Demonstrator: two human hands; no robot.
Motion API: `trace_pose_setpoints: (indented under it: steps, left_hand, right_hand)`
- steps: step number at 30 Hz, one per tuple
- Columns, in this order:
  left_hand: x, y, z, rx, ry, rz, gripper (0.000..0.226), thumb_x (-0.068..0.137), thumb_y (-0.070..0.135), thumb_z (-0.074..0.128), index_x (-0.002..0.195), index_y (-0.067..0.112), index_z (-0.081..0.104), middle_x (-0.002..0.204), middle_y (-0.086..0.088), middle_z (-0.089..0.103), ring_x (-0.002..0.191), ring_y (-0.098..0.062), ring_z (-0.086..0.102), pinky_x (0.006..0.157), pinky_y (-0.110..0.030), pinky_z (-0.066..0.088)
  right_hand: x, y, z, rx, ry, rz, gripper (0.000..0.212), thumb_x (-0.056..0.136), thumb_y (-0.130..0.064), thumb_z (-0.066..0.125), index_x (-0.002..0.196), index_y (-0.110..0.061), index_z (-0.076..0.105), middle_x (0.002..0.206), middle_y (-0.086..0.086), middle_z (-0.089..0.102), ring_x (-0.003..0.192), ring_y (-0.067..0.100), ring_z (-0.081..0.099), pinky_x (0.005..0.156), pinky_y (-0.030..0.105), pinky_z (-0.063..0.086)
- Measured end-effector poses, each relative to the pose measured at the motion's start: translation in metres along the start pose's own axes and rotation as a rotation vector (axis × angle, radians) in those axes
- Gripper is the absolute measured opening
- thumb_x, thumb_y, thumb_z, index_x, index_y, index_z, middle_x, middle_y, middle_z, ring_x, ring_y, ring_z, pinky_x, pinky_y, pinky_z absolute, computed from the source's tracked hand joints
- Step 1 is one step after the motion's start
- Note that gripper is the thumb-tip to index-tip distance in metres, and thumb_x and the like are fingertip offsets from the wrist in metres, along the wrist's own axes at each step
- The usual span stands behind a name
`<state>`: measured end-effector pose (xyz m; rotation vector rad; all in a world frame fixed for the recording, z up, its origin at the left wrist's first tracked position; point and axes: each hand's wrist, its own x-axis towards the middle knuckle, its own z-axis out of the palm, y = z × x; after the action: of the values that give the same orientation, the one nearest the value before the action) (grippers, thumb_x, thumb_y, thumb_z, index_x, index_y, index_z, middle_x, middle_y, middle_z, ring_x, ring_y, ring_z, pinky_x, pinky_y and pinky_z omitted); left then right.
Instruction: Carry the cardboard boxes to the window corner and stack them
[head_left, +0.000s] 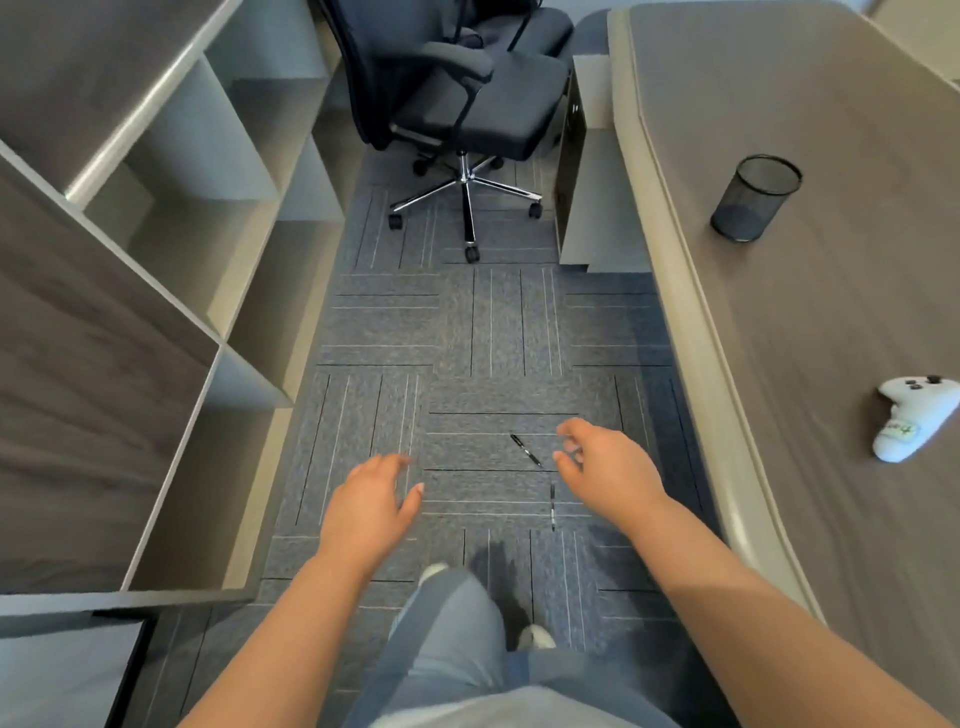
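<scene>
Fig.: L hand (371, 501) & R hand (605, 462), grips released, nothing held; no cardboard boxes in view. Pens (525, 450) short of the chair (467, 98) are best stepped over en route.

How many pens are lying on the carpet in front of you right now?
2. The slanted pen lies on the carpet just left of the right hand. The straight pen lies nearer the person, below that hand's fingers in view. Others may be hidden.
</scene>
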<state>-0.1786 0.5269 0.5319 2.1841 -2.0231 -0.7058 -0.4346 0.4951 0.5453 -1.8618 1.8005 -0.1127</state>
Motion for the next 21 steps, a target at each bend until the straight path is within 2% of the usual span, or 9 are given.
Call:
trace_pose_setpoints:
  steps: [4, 7, 12, 15, 18, 21]
  left_hand:
    - [0.073, -0.004, -0.007, -0.005, -0.040, 0.014, 0.043, 0.092, 0.037, 0.049, 0.130, 0.017, 0.047, 0.130, 0.000, 0.053, 0.121, -0.018, 0.047, 0.093, -0.033, 0.042]
    - [0.141, 0.002, -0.014, 0.014, -0.101, 0.114, 0.043, 0.093, 0.037, 0.048, 0.131, 0.017, 0.047, 0.131, 0.001, 0.052, 0.123, -0.018, 0.046, 0.094, -0.032, 0.041]
    - [0.260, 0.027, -0.035, 0.108, -0.239, 0.333, 0.043, 0.093, 0.037, 0.047, 0.132, 0.019, 0.045, 0.130, 0.000, 0.052, 0.122, -0.020, 0.044, 0.098, -0.035, 0.039]
    - [0.313, 0.050, -0.037, 0.147, -0.281, 0.506, 0.042, 0.093, 0.036, 0.046, 0.131, 0.018, 0.046, 0.128, -0.001, 0.054, 0.120, -0.021, 0.047, 0.097, -0.033, 0.039]
    - [0.353, 0.074, -0.021, 0.195, -0.338, 0.635, 0.042, 0.094, 0.036, 0.045, 0.132, 0.019, 0.045, 0.131, 0.001, 0.052, 0.122, -0.019, 0.045, 0.097, -0.031, 0.037]
    - [0.379, 0.086, 0.018, 0.217, -0.423, 0.678, 0.041, 0.095, 0.038, 0.043, 0.132, 0.021, 0.043, 0.131, 0.003, 0.050, 0.122, -0.018, 0.044, 0.098, -0.031, 0.036]
  right_hand:
    - [0.067, -0.012, -0.010, 0.016, 0.030, 0.028, 0.036, 0.094, -0.030, 0.048, 0.129, -0.020, 0.049, 0.114, -0.001, 0.064, 0.102, 0.019, 0.060, 0.080, 0.033, 0.049]
    - [0.113, -0.014, -0.014, 0.077, 0.029, 0.123, 0.037, 0.095, -0.030, 0.046, 0.130, -0.020, 0.047, 0.117, -0.001, 0.063, 0.104, 0.020, 0.059, 0.083, 0.033, 0.049]
    - [0.164, -0.012, -0.011, 0.170, 0.082, 0.397, 0.034, 0.093, -0.029, 0.048, 0.126, -0.020, 0.050, 0.113, 0.001, 0.065, 0.101, 0.023, 0.061, 0.081, 0.031, 0.048]
    - [0.173, -0.005, -0.004, 0.241, 0.105, 0.568, 0.032, 0.092, -0.029, 0.051, 0.123, -0.021, 0.052, 0.112, -0.001, 0.066, 0.101, 0.021, 0.062, 0.084, 0.035, 0.050]
    - [0.176, 0.007, 0.016, 0.277, 0.108, 0.708, 0.032, 0.091, -0.032, 0.052, 0.121, -0.021, 0.053, 0.109, -0.003, 0.067, 0.099, 0.019, 0.063, 0.082, 0.034, 0.051]
    - [0.182, 0.025, 0.046, 0.333, 0.077, 0.802, 0.030, 0.090, -0.031, 0.053, 0.118, -0.021, 0.055, 0.104, -0.006, 0.067, 0.096, 0.018, 0.064, 0.081, 0.033, 0.051]
